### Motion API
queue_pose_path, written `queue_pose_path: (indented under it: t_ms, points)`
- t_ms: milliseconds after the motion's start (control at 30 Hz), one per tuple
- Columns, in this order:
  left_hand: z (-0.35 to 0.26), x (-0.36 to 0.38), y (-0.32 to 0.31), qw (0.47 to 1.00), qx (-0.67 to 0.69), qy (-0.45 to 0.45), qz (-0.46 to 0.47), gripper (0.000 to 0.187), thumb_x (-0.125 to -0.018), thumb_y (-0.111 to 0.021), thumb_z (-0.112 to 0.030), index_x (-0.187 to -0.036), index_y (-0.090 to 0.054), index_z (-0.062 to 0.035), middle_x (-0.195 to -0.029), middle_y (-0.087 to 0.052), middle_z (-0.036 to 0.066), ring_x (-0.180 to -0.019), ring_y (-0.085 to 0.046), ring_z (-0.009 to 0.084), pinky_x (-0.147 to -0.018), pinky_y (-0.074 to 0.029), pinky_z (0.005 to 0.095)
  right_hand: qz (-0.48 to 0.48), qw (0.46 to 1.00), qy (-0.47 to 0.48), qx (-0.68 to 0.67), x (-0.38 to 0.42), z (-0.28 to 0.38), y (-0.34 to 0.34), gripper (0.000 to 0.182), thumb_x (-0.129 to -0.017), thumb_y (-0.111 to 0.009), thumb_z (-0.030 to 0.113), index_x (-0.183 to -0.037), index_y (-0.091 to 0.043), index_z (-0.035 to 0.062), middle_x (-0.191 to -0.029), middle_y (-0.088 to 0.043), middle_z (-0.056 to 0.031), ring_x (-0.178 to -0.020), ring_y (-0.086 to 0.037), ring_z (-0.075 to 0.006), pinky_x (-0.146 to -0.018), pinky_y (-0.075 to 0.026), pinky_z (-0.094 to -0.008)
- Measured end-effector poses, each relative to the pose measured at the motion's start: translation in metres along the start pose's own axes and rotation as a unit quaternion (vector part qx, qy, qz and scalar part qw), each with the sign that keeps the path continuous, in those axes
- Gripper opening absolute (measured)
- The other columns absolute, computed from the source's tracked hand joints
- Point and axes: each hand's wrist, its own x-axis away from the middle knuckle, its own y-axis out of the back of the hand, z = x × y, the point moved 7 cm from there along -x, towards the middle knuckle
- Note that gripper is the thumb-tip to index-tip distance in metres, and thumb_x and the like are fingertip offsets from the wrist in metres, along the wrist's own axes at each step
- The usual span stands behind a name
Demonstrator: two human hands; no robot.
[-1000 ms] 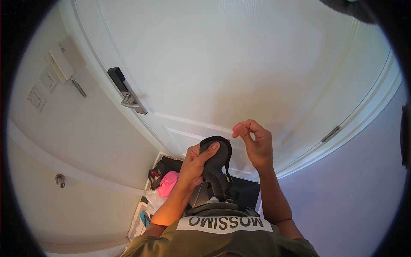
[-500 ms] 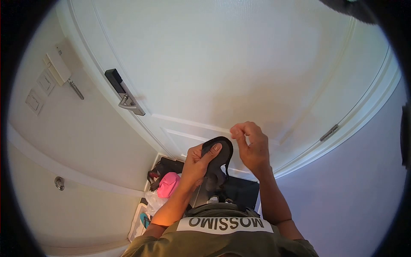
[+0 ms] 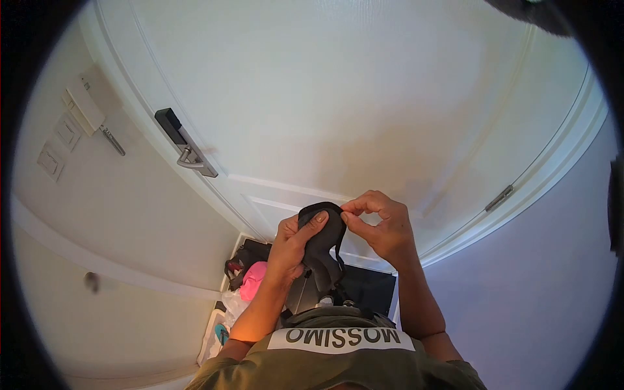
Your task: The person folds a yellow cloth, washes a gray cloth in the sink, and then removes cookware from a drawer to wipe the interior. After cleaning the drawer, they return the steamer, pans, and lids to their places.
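Observation:
My left hand [image 3: 290,246] grips a black padded strap piece [image 3: 322,242], thumb pressed on its upper face. My right hand [image 3: 380,227] pinches the top edge of the same black piece with thumb and forefinger. A thin black strap hangs down from it toward my chest. Both hands are held up in front of a white door [image 3: 364,97].
The door has a silver lever handle with a black lock plate [image 3: 184,144] at the left and a hinge [image 3: 501,198] at the right. Wall switches [image 3: 68,123] sit left of the door. On the floor below lie a pink item [image 3: 253,279], bags and a black mat [image 3: 370,289].
My right hand has come down from an open, raised pose and closed its fingertips on the top of the black piece. The left hand kept its hold.

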Motion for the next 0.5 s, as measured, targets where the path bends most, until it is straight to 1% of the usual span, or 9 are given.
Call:
queue_pose_path:
  t_ms: [33,133,200,233,300,333,400,433,500]
  points:
    - [0.0,0.0,0.0,1.0,-0.006,-0.004,-0.003,0.021,-0.085,-0.063,-0.017,-0.096,-0.064,0.001,-0.079,-0.065,0.004,-0.064,-0.059,0.0071,-0.055,-0.047,0.02,0.0,1.0,0.0,-0.001,0.0,-0.002,-0.001,0.011,-0.078,-0.065,0.007,-0.087,-0.065,0.001,-0.078,-0.064,-0.0067,-0.071,-0.057,-0.012,-0.068,-0.044,-0.0244]
    - [0.002,-0.002,-0.001,1.0,-0.002,0.002,0.001,0.021,-0.085,-0.063,-0.016,-0.097,-0.064,0.0009,-0.08,-0.065,0.004,-0.064,-0.059,0.0074,-0.055,-0.047,0.0203,-0.026,0.999,-0.015,0.042,0.0,-0.008,0.0,0.012,-0.078,-0.064,0.009,-0.088,-0.065,0.0019,-0.078,-0.062,-0.007,-0.075,-0.06,-0.0155,-0.065,-0.047,-0.0279]
    - [0.003,-0.003,-0.001,1.0,0.01,0.008,0.0,0.021,-0.085,-0.063,-0.016,-0.097,-0.064,0.0007,-0.08,-0.065,0.004,-0.064,-0.059,0.0075,-0.055,-0.047,0.0204,-0.032,0.997,-0.067,-0.009,0.0,-0.016,0.0,0.014,-0.079,-0.063,0.01,-0.089,-0.064,0.0009,-0.078,-0.063,-0.0056,-0.077,-0.06,-0.0132,-0.066,-0.047,-0.0274]
    - [0.004,-0.003,-0.001,1.0,0.024,0.014,0.0,0.021,-0.085,-0.064,-0.016,-0.097,-0.064,0.0005,-0.08,-0.065,0.004,-0.064,-0.059,0.0076,-0.055,-0.047,0.0206,-0.031,0.997,-0.067,-0.01,-0.001,-0.017,0.0,0.014,-0.079,-0.063,0.01,-0.089,-0.064,0.0009,-0.078,-0.063,-0.0056,-0.077,-0.06,-0.0132,-0.066,-0.047,-0.0274]
    - [0.003,-0.004,0.001,0.999,0.026,0.018,-0.007,0.021,-0.085,-0.064,-0.017,-0.097,-0.064,0.0003,-0.079,-0.065,0.003,-0.063,-0.059,0.0076,-0.055,-0.047,0.0206,-0.028,0.989,-0.117,-0.091,-0.001,-0.029,0.0,0.015,-0.079,-0.064,0.01,-0.09,-0.064,0.0,-0.079,-0.063,-0.0053,-0.076,-0.059,-0.0118,-0.066,-0.046,-0.0274]
    - [0.003,-0.005,0.001,0.999,0.028,0.024,-0.014,0.021,-0.085,-0.064,-0.017,-0.097,-0.064,0.0001,-0.079,-0.065,0.003,-0.063,-0.059,0.0076,-0.056,-0.048,0.0206,-0.027,0.989,-0.117,-0.091,-0.001,-0.029,0.001,0.015,-0.079,-0.064,0.01,-0.09,-0.064,0.0,-0.079,-0.063,-0.0053,-0.076,-0.059,-0.0118,-0.066,-0.046,-0.0274]
    - [0.002,-0.006,-0.001,0.999,0.025,0.027,-0.012,0.021,-0.085,-0.064,-0.017,-0.097,-0.064,-0.0001,-0.079,-0.065,0.003,-0.063,-0.059,0.0076,-0.056,-0.048,0.0206,-0.004,0.998,-0.042,-0.043,-0.003,-0.016,0.001,0.014,-0.08,-0.063,0.009,-0.09,-0.064,0.0001,-0.081,-0.063,-0.0066,-0.074,-0.059,-0.0126,-0.066,-0.046,-0.0269]
    - [0.002,-0.006,-0.002,0.999,0.023,0.03,-0.009,0.021,-0.085,-0.063,-0.017,-0.096,-0.064,-0.0003,-0.079,-0.065,0.003,-0.063,-0.059,0.0076,-0.056,-0.048,0.0206,-0.004,0.998,-0.043,-0.043,-0.002,-0.015,0.001,0.014,-0.08,-0.063,0.009,-0.09,-0.064,0.0001,-0.081,-0.063,-0.0066,-0.074,-0.059,-0.0126,-0.066,-0.046,-0.0269]
    - [0.005,-0.008,-0.002,0.999,0.021,0.027,-0.007,0.021,-0.085,-0.063,-0.018,-0.096,-0.064,-0.0003,-0.079,-0.065,0.003,-0.063,-0.059,0.0076,-0.056,-0.048,0.0207,-0.014,1.0,-0.004,0.024,-0.002,-0.008,0.002,0.013,-0.081,-0.062,0.009,-0.09,-0.063,0.0002,-0.083,-0.063,-0.0074,-0.072,-0.059,-0.0134,-0.065,-0.046,-0.0267]
